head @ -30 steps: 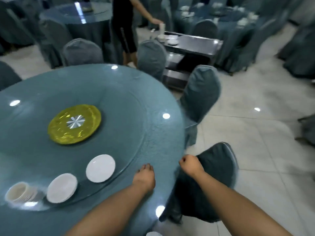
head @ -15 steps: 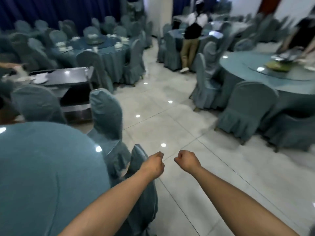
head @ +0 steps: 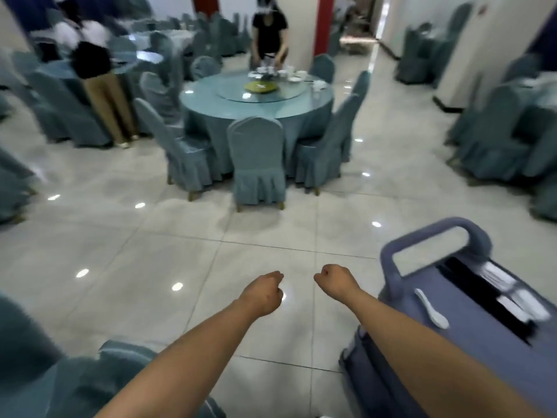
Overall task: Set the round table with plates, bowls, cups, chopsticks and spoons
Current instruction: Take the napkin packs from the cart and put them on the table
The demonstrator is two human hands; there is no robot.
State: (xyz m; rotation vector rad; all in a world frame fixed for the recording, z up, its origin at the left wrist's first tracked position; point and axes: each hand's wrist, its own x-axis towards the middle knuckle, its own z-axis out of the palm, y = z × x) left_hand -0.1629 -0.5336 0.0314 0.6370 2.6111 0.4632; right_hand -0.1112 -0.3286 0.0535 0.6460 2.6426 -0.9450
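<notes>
Hands empty: left hand point(head: 262, 294) & right hand point(head: 337, 282), fingers curled into fists. View has swung off round table toward cart point(head: 470, 336), spoon point(head: 430, 309) near its handle edge; likely restocking.

View swung off the near table, blue cart point(head: 470, 351) with white spoon point(head: 430, 309) now at right

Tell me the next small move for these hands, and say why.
Probably reach the right hand toward the white spoon lying on the cart. Both it and the left hand are curled and hold nothing, the cart stands just to the right, and spoons belong to the table setting.
</notes>
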